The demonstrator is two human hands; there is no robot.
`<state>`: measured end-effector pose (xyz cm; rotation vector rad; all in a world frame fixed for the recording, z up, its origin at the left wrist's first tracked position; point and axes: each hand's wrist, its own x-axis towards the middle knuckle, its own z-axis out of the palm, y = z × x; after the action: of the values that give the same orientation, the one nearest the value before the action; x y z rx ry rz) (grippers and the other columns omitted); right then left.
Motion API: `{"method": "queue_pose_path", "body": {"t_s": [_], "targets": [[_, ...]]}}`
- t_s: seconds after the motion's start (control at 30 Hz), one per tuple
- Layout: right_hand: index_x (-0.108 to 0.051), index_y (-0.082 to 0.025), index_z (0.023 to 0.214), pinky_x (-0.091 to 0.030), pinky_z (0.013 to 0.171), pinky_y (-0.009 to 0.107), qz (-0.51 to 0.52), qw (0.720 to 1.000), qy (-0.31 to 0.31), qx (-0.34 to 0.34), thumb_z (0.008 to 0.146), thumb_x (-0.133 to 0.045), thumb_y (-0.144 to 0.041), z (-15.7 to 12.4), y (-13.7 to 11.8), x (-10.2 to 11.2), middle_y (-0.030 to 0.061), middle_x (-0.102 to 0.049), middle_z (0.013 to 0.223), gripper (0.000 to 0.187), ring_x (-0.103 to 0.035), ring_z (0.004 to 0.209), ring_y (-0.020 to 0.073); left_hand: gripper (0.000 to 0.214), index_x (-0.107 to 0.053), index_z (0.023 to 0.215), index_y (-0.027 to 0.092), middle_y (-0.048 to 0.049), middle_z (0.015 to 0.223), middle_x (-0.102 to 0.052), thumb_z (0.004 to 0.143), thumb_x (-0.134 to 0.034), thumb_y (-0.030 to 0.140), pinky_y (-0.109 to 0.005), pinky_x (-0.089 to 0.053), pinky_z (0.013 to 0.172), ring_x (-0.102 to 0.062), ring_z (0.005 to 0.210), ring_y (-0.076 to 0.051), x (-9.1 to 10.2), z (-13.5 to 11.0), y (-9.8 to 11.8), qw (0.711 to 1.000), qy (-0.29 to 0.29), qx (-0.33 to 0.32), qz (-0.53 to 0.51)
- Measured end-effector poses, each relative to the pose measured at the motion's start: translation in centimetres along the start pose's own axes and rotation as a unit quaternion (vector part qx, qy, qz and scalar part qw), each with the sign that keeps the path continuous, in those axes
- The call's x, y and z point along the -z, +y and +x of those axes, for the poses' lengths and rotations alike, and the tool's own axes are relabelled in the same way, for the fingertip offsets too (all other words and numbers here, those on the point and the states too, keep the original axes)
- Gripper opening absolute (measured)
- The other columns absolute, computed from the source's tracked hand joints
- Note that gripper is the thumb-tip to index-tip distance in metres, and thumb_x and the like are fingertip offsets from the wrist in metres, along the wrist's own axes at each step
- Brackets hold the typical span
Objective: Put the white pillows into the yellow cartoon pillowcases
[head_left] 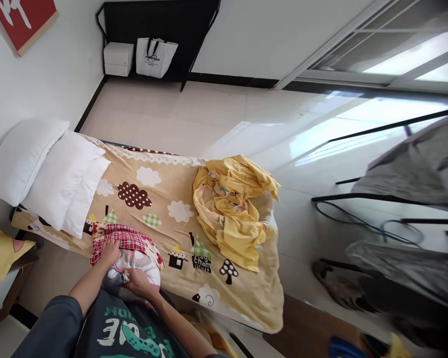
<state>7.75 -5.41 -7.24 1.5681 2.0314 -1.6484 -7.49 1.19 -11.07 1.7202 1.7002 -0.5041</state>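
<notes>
At the near edge of the bed, close to my body, a red checked pillowcase (125,235) lies bunched over a puffy white pillow with pink marks (149,266). My left hand (111,252) is closed on the red checked fabric at its left side. Lower down, my right hand (137,283) grips the white pillow's near part, with a gathered bit of cloth by the fingertips. The fingertips of both hands are partly hidden in the folds. Under them is a tan bedsheet (164,191) printed with clouds, houses and sheep.
White pillows (56,174) are stacked at the bed's left end. A crumpled yellow cloth (239,204) lies toward the right end. Beyond the bed, a black rack (160,20) holds a white tote bag (155,58) and a white box (118,58). Grey-covered frames (406,164) stand at right.
</notes>
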Motion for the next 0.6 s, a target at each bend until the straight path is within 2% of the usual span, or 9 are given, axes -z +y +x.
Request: {"method": "queue_pose_path", "body": {"t_s": [0.17, 0.3, 0.47, 0.6], "targets": [[-0.069, -0.023, 0.08, -0.033, 0.062, 0.026, 0.034, 0.999, 0.001, -0.011, 0.075, -0.069, -0.027, -1.0, 0.4, 0.2, 0.0022, -0.072, 0.079, 0.006, -0.064, 0.076, 0.0186, 0.041, -0.056, 0.128, 0.013, -0.0156, 0.134, -0.056, 0.09, -0.059, 0.026, -0.051, -0.035, 0.11, -0.047, 0.13, -0.03, -1.1, 1.1, 0.9, 0.997, -0.003, 0.016, 0.073], [-0.069, -0.022, 0.078, -0.033, 0.061, 0.027, 0.047, 0.999, 0.011, -0.014, 0.074, -0.068, -0.029, -1.2, 0.2, 1.1, 0.0036, -0.071, 0.077, 0.007, -0.063, 0.074, 0.0199, 0.034, -0.061, 0.119, 0.015, -0.0103, 0.126, -0.06, 0.092, -0.06, 0.036, -0.053, -0.042, 0.105, -0.055, 0.12, -0.026, -0.4, 1.6, 0.1, 0.997, 0.001, 0.029, 0.076], [-0.069, -0.02, 0.077, -0.035, 0.062, 0.025, 0.067, 0.997, 0.026, 0.016, 0.076, -0.067, -0.031, -0.8, -0.6, 4.4, 0.0017, -0.07, 0.074, 0.011, -0.061, 0.07, 0.0167, 0.031, -0.063, 0.11, 0.014, -0.0077, 0.112, -0.065, 0.093, -0.058, 0.039, -0.045, -0.051, 0.095, -0.062, 0.104, -0.02, 2.5, 2.0, -1.5, 1.0, 0.018, -0.004, -0.002], [-0.071, -0.02, 0.077, -0.04, 0.065, 0.024, 0.087, 0.994, 0.046, 0.051, 0.072, -0.071, -0.032, -0.6, -0.7, 9.0, -0.0014, -0.07, 0.075, 0.013, -0.06, 0.071, 0.0149, 0.022, -0.066, 0.105, 0.015, -0.0069, 0.103, -0.069, 0.095, -0.05, 0.026, -0.034, -0.048, 0.09, -0.064, 0.097, -0.017, 6.1, 1.7, -0.8, 0.991, 0.07, -0.064, -0.091]]}}
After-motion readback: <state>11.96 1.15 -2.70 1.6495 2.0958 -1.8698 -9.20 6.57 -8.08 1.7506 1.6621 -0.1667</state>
